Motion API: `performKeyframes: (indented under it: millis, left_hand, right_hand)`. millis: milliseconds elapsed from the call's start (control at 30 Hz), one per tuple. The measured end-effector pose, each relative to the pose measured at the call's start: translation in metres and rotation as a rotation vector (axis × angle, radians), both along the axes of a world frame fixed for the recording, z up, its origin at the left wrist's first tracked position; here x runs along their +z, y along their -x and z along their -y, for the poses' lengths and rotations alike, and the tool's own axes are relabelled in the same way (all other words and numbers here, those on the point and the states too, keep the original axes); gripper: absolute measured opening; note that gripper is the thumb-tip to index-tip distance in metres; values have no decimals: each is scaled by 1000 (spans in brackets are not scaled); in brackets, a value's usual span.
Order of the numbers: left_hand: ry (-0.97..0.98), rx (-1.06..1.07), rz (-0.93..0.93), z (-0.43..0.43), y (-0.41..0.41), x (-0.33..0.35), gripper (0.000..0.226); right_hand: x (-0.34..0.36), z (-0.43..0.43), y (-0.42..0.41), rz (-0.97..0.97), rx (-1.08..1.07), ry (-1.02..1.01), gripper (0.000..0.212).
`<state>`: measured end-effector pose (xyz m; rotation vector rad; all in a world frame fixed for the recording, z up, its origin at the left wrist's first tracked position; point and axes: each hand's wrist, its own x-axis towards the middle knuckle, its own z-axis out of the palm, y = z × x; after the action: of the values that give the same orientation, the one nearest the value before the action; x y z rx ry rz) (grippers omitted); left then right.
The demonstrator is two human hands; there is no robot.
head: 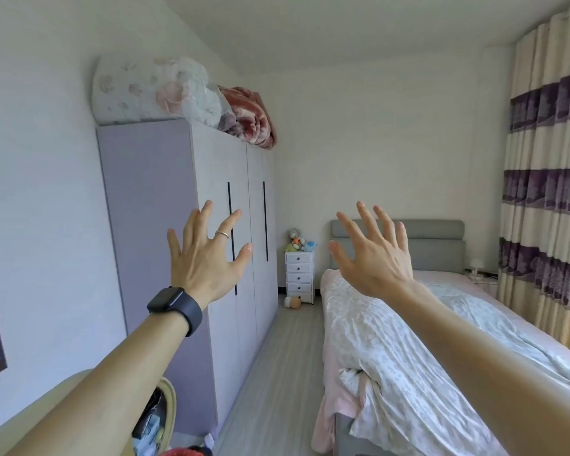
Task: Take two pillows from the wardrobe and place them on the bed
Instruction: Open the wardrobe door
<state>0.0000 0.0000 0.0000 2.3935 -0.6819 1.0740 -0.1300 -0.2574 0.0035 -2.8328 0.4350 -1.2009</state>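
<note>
A tall pale wardrobe [211, 166] stands along the left wall, its doors shut, with thin dark vertical handles. No pillow shows; the inside is hidden. The bed [392, 340] runs along the right, covered by a white patterned quilt, with a grey headboard [435, 240] at the far end. My left hand [204, 258], wearing a ring and a dark watch, is raised in front of the wardrobe doors with fingers spread, holding nothing. My right hand [372, 251] is held up over the bed's near side, fingers apart and empty.
Folded blankets and bagged bedding [185, 93] are piled on top of the wardrobe. A small white drawer unit [299, 273] with soft toys stands by the far wall. Striped curtains [547, 192] hang at right. A wood-floor aisle [277, 373] runs between wardrobe and bed. Clutter lies at bottom left.
</note>
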Motion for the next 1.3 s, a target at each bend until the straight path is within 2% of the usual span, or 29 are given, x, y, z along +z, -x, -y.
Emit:
performKeyframes:
  millis: [100,433,667,933,1100,1300]
  left_hand:
    - [-2,17,3,3,-55,-3,66]
    - [28,-52,-5,23,-230,-9,62]
    - [162,-107,-49,52,-309,-64,48]
    - [148,-99,-153,117,-400,-147,51]
    - [180,-61,-245,174,-457,-181,42]
    - [138,-11,-295,216,-525,-217,41]
  right_hand:
    - [-1,1,-52,-3,-22,27,65]
    - [-10,11,-214,100,-10,-72,60]
    - [-67,25,-293,123,52,-116,49]
    - [-145,77,-389,93,143,-223,43]
    - [-175,131,-460,84,198,-288,43]
    - [-213,178,-549,-25,244,-387,46]
